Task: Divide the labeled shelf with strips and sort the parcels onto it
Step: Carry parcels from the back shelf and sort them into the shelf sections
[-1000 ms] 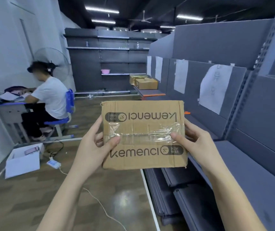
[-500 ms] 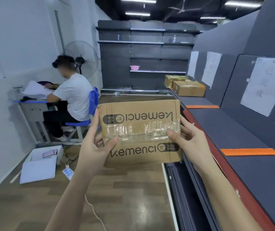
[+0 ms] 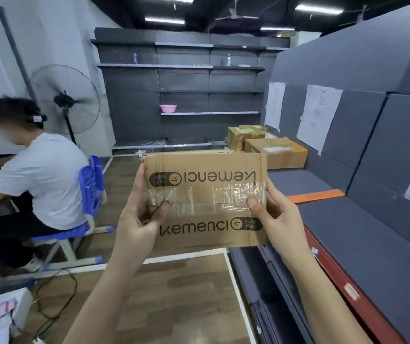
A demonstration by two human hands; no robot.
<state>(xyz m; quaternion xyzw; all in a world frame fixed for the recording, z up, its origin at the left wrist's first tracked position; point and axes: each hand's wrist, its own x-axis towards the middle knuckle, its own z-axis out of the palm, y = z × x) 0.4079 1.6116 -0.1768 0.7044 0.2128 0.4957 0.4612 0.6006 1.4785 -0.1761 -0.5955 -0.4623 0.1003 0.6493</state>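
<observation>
Grey shelf right of frame, orange strip across it. Both hands, left and right, grasp parcel; check label first, set down flat.

The parcel is plain brown cardboard, printed with black "kemenci" lettering twice, one line upside down, with a glossy clear tape band across its middle. Right of the parcel, the shelf is dark slate grey with a red front edge, crossed by an orange strip; white paper labels hang on its grey back panel. Beyond the parcel sit tan boxes, and a pink basin on the dark far shelving. Left of the parcel: a blue chair, a seated person's white shirt, a black fan. Below it, the floor is brown wood grain with a white line.
</observation>
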